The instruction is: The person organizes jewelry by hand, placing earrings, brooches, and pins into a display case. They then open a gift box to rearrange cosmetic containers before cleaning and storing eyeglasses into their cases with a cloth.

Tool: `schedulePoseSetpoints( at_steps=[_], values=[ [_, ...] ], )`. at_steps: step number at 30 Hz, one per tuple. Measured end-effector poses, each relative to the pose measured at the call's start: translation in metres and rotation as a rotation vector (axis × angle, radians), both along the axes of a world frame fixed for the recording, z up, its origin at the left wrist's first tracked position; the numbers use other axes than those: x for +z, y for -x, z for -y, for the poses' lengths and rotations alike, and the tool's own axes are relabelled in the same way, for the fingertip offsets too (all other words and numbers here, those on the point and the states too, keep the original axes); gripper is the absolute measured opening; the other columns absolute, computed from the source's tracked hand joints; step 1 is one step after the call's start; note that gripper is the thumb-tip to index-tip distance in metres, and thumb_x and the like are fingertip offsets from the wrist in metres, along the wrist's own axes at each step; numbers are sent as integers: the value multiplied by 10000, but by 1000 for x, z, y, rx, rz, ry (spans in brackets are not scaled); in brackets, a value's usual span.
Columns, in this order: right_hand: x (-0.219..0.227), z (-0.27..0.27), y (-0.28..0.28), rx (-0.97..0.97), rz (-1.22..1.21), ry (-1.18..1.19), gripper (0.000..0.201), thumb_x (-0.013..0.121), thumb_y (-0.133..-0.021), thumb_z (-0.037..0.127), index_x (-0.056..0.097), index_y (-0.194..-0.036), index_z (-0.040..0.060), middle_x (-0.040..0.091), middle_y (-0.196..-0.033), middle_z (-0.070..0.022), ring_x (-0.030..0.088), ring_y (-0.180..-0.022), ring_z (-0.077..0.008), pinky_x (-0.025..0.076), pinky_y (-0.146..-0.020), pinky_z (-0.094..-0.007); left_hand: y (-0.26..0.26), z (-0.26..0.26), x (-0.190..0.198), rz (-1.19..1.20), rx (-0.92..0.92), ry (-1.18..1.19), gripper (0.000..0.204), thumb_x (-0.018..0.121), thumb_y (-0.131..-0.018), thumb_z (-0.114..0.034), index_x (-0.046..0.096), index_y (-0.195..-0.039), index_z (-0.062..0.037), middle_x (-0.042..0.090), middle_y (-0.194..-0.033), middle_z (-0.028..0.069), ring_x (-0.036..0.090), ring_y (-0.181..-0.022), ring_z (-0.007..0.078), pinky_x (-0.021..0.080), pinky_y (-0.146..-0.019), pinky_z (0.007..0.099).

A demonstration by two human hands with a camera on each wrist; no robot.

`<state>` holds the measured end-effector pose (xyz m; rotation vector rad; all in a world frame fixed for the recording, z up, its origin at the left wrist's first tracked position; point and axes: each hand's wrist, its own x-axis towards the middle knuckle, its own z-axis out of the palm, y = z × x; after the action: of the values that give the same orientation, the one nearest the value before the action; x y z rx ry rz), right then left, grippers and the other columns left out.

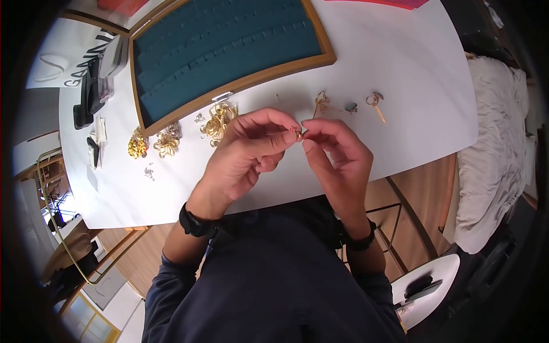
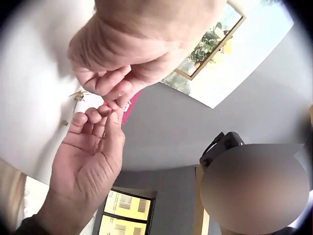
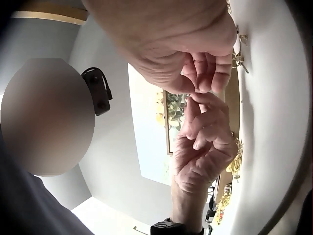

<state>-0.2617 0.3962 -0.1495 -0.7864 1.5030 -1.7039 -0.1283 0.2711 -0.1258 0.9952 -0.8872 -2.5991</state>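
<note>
Over the white table my left hand (image 1: 243,151) pinches a small gold-coloured piece of jewellery (image 1: 299,134) between thumb and index finger. The tips of my right hand's (image 1: 343,157) thumb and index finger meet at its other side. Most of the piece is hidden by the fingertips, so I cannot tell its exact kind. In the left wrist view the fingertips of both hands come together. Just beyond the right hand lie a gold ring-like piece (image 1: 322,102), a ring with a dark green stone (image 1: 351,107) and another gold piece with a long thin part (image 1: 376,102).
A wood-framed display case (image 1: 240,86) with dark teal slotted lining stands at the back. Bundles of gold rings (image 1: 219,123), (image 1: 167,142) and a yellow-gold bundle (image 1: 137,144) lie left of the hands, near small silver bits (image 1: 149,171). Black items (image 1: 84,100) sit at the far left.
</note>
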Motion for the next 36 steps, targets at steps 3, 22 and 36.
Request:
schedulePoseSetpoints(
  at_steps=[3, 22, 36],
  values=[
    [-9, -4, 0, -25, -112, -7, 231, 702, -878, -57, 700, -1099, 10, 701, -976, -55, 669, -828, -117, 540, -761, -264, 0, -5, -7, 6, -2, -62, 66, 723, -945, -33, 728, -1007, -55, 669, -840, -26, 395, -563, 16, 242, -486, 202],
    [-19, -43, 10, -283, -192, -194, 124, 724, -841, -95, 697, -934, -18, 719, -876, -37, 670, -768, -88, 547, -744, -245, 10, -33, -17, 402, -135, 873, 121, 695, -923, 52, 714, -1035, 13, 718, -917, 89, 662, -690, 128, 522, -579, 273],
    [-24, -57, 52, -381, -75, -72, 167, 621, -885, -161, 632, -975, -21, 659, -1006, -68, 633, -875, -109, 535, -798, -257, 77, 7, -29, 287, -22, 1572, 76, 703, -868, 39, 744, -928, 17, 716, -806, 179, 695, -686, 312, 538, -643, 349]
  ],
)
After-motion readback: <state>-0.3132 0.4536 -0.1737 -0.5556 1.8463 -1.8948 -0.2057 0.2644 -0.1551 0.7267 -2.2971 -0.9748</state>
